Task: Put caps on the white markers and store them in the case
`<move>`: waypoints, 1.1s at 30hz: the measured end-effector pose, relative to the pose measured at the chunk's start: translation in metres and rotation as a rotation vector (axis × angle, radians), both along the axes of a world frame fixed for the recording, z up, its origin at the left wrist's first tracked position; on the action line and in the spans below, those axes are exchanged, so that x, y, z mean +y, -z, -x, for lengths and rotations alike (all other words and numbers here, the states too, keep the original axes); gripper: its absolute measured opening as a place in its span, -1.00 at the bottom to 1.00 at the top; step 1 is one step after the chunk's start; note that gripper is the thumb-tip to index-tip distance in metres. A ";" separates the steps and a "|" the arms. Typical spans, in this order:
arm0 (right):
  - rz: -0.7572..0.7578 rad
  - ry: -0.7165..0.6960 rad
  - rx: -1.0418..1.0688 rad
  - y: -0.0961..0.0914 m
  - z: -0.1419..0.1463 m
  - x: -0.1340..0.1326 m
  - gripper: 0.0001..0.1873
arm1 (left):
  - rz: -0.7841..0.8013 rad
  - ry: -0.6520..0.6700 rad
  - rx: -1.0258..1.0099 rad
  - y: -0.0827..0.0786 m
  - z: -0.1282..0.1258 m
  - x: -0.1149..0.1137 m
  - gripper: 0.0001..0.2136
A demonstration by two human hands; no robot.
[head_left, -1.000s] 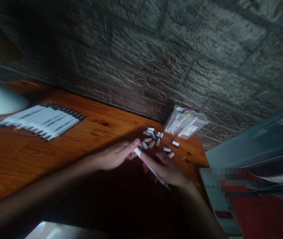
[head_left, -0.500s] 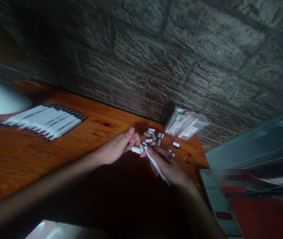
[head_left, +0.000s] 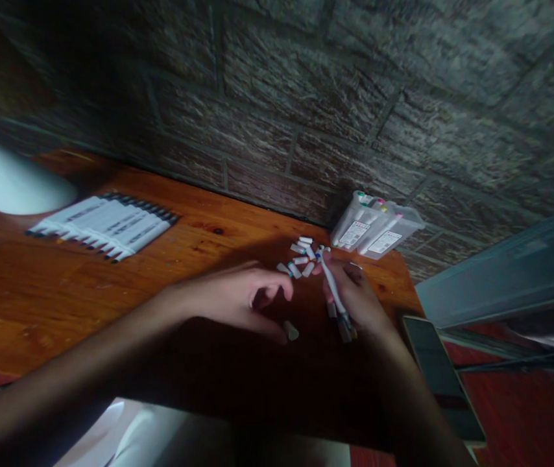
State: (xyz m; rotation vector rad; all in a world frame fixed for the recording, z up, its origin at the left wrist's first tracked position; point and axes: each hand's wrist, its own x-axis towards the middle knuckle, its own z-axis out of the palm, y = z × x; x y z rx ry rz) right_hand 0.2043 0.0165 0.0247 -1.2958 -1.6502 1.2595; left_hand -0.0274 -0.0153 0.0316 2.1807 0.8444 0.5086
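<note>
My right hand (head_left: 349, 285) is closed around a slim white marker (head_left: 334, 282), its upper end pointing at the loose caps. Under that hand a few more pieces, perhaps caps, lie in shadow. My left hand (head_left: 248, 298) is open, fingers curved and thumb apart, with nothing between them. Close to its thumb tip lies a small pale marker cap (head_left: 291, 331); whether they touch I cannot tell. Several white caps (head_left: 301, 259) with coloured bands are heaped on the table between the hands and the wall.
A row of white markers with dark ends (head_left: 106, 224) lies at the left, near a white lamp base (head_left: 24, 181). Two clear plastic cases (head_left: 384, 240) with coloured-tipped markers stand by the brick wall (head_left: 267, 143). A dark-screened phone or tablet (head_left: 445, 379) lies at the table's right edge.
My left hand has opened and moved away from the right, its fingers now spread. My right hand has shifted right and toward the wall with the marker. The view has turned slightly.
</note>
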 end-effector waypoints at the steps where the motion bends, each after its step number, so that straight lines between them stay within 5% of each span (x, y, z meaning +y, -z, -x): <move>1: -0.001 0.002 0.004 0.000 0.000 0.000 -0.45 | -0.016 0.042 0.048 0.002 -0.005 -0.004 -0.60; 9: 0.006 0.091 0.098 -0.002 -0.001 0.002 -0.48 | -0.351 0.203 0.128 0.039 -0.037 -0.015 -0.83; 13: 0.001 0.104 0.149 0.000 -0.002 0.005 -0.49 | -0.424 0.159 0.119 0.040 -0.039 -0.014 -0.79; 21: 0.013 -0.197 0.027 -0.007 -0.005 -0.004 -0.53 | -0.092 -0.412 -0.312 0.014 -0.013 0.009 -0.76; 33: 0.021 -0.313 -0.093 -0.012 -0.003 -0.008 -0.56 | -0.019 -0.410 -0.467 0.017 -0.007 0.014 -0.76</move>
